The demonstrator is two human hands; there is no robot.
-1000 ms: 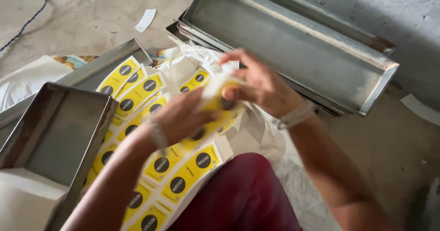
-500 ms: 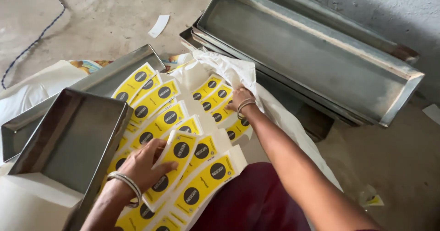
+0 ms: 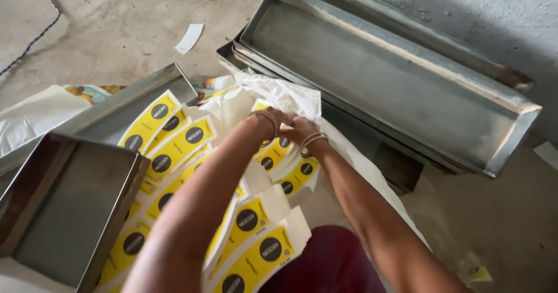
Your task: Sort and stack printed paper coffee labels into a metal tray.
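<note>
Hands meet at the far end of the yellow labels [image 3: 174, 153]: your left hand [image 3: 278, 120] and right hand [image 3: 301, 127] pinch crumpled white paper [image 3: 279, 95] above the spread. Tug hard and your forearms could scatter the overlapping rows.

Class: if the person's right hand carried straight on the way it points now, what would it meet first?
Probably the crumpled white plastic sheet, which the right hand already seems to touch beside the left hand. Beyond it stand stacked metal trays; depth is unclear.
</note>
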